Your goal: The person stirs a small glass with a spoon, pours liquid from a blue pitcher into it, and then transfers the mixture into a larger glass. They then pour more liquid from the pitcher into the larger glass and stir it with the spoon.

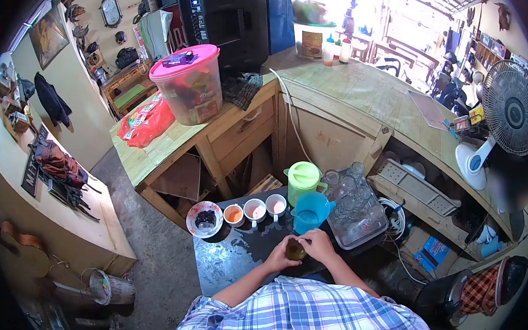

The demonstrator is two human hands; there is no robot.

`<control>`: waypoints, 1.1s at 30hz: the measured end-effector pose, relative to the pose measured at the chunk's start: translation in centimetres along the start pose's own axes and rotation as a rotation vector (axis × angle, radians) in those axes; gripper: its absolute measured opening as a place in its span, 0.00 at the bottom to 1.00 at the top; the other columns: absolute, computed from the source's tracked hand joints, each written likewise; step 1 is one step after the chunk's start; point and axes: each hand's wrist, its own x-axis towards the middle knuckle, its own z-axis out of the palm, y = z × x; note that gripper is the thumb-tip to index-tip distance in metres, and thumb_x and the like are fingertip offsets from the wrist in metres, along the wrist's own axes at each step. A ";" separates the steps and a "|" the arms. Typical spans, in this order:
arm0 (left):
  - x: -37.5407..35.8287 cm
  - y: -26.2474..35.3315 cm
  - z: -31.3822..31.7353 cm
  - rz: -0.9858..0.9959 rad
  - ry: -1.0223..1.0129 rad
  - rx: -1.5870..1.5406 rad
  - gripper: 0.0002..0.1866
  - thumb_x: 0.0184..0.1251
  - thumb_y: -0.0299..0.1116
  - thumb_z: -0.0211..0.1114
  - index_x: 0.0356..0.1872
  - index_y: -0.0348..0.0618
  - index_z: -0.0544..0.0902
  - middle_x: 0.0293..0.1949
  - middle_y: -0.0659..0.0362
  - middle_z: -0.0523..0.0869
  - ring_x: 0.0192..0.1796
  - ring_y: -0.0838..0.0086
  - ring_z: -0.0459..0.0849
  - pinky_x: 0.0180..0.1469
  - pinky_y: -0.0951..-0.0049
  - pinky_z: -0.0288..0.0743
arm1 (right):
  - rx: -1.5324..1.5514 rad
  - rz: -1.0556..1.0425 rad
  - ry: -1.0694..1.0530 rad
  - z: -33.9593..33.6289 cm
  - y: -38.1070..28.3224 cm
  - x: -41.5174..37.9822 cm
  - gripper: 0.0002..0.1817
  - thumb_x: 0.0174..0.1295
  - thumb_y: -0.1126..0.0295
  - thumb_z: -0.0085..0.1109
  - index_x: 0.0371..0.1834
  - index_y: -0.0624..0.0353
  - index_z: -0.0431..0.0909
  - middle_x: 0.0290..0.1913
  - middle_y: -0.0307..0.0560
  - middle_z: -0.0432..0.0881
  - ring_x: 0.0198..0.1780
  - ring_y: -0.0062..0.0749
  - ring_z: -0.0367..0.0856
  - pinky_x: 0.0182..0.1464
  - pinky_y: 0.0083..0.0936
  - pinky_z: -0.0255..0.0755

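Close to my body, a small glass (294, 251) with a greenish-brown content sits in the grip of my left hand (276, 257), fingers curled round its side. My right hand (318, 245) is closed at the glass's rim, fingertips pressed together; what they pinch is too small to make out. Just beyond the hands stands a blue plastic pitcher (311, 212), with a lidded lime-green pitcher (304, 182) behind it. Left of these is a row of white cups, one with orange content (234, 215), two with pale pink (255, 211). A bowl (204, 219) with dark pieces ends the row.
Upturned glasses crowd a clear plastic tray (356, 239) to the right on the dark table (221, 258). A wooden counter (356, 87) wraps round the front, bearing a pink-lidded tub (188, 88), a red bag (146, 124) and a fan (508, 107). A bucket (111, 287) stands on the floor left.
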 end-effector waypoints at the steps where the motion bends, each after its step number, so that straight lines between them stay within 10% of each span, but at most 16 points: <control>1: 0.0 0.0 0.0 0.000 0.001 0.001 0.47 0.39 0.32 0.83 0.63 0.43 0.63 0.54 0.53 0.76 0.60 0.66 0.76 0.63 0.67 0.69 | 0.000 -0.001 -0.001 -0.1 -0.1 0.0 0.07 0.54 0.66 0.63 0.31 0.54 0.89 0.36 0.52 0.86 0.42 0.46 0.84 0.45 0.39 0.77; 6: -0.1 -0.1 0.0 -0.031 -0.005 -0.008 0.47 0.39 0.32 0.83 0.63 0.43 0.64 0.55 0.53 0.76 0.60 0.66 0.76 0.63 0.67 0.70 | 0.067 0.242 -0.108 0.1 0.0 -0.2 0.07 0.54 0.66 0.63 0.31 0.52 0.89 0.36 0.51 0.86 0.42 0.46 0.83 0.46 0.40 0.77; 33: -0.2 0.6 0.1 -0.019 0.013 0.020 0.46 0.39 0.33 0.83 0.63 0.43 0.64 0.55 0.53 0.76 0.59 0.65 0.77 0.62 0.67 0.70 | -0.154 0.199 -0.147 -0.1 0.0 -0.6 0.09 0.53 0.65 0.65 0.34 0.53 0.89 0.31 0.51 0.86 0.33 0.47 0.83 0.40 0.37 0.77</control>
